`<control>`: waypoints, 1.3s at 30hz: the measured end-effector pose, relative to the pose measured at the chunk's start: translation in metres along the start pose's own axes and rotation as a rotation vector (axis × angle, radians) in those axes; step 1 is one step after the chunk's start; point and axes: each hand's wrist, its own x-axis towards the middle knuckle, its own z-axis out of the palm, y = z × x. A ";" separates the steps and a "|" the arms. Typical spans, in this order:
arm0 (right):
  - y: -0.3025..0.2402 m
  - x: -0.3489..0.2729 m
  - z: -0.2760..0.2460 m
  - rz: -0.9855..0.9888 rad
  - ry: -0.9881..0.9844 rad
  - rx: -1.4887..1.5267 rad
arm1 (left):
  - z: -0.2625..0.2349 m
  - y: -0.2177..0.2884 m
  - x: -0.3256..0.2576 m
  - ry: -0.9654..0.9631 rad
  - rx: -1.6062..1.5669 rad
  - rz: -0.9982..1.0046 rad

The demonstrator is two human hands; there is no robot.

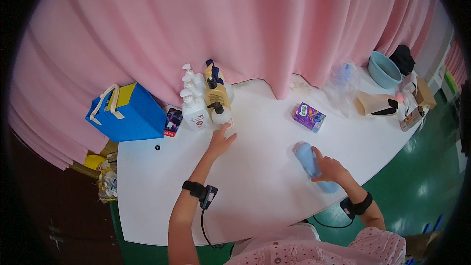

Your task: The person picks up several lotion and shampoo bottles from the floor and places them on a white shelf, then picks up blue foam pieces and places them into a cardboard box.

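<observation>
At the left of the table's middle, my left hand (222, 143) has its fingers apart. Its fingertips are at the lower front of a small white bottle (223, 116) with a black pump; I cannot tell if they press on it. Behind that bottle are a yellowish bottle (218, 93) with a black pump and several white pump bottles (196, 111). On the right, my right hand (329, 168) is closed around a long, rounded, light blue thing (307, 158), slanted at the tabletop. Its kind is unclear, and my fingers hide part of it. A purple box (309, 117) lies beyond it.
A blue felt bag (131, 118) stands at the left, beside a small dark package (172, 120). A black cap-like piece (157, 147) lies before it. Clear plastic bags (346, 86), a blue basin (384, 70) and small boxes (412, 119) fill the far right. Pink curtain (274, 29) hangs behind.
</observation>
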 end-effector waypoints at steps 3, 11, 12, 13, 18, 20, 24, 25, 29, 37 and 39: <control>-0.007 -0.005 0.006 0.080 0.128 0.034 | 0.001 0.013 -0.017 -0.017 -0.055 -0.084; -0.039 0.076 -0.013 -0.079 0.382 0.493 | 0.006 0.025 -0.048 -0.101 0.402 -0.237; -0.045 0.100 -0.017 -0.077 0.409 0.484 | 0.011 0.033 -0.050 -0.139 0.519 -0.315; -0.057 0.127 -0.022 -0.083 0.483 0.534 | 0.017 0.033 -0.051 -0.133 0.520 -0.318; -0.103 0.226 -0.041 -0.076 0.648 0.591 | 0.046 0.017 -0.063 0.069 0.735 -0.198; -0.120 0.250 -0.038 -0.001 0.653 0.553 | 0.040 0.015 -0.067 0.013 0.756 -0.262; -0.147 0.296 -0.051 -0.134 0.627 0.496 | 0.048 0.018 -0.064 -0.020 0.762 -0.311; -0.134 0.311 -0.041 -0.133 0.620 0.495 | 0.058 0.020 -0.066 -0.034 0.758 -0.284; -0.079 0.335 -0.055 -0.393 1.029 0.332 | 0.072 0.040 -0.041 -0.062 0.741 -0.237; -0.153 0.117 -0.056 -0.871 -0.002 0.479 | 0.040 0.017 -0.071 0.208 0.629 -0.299; -0.167 0.057 -0.031 -0.985 -0.352 0.774 | 0.058 0.016 -0.083 0.336 0.317 -0.394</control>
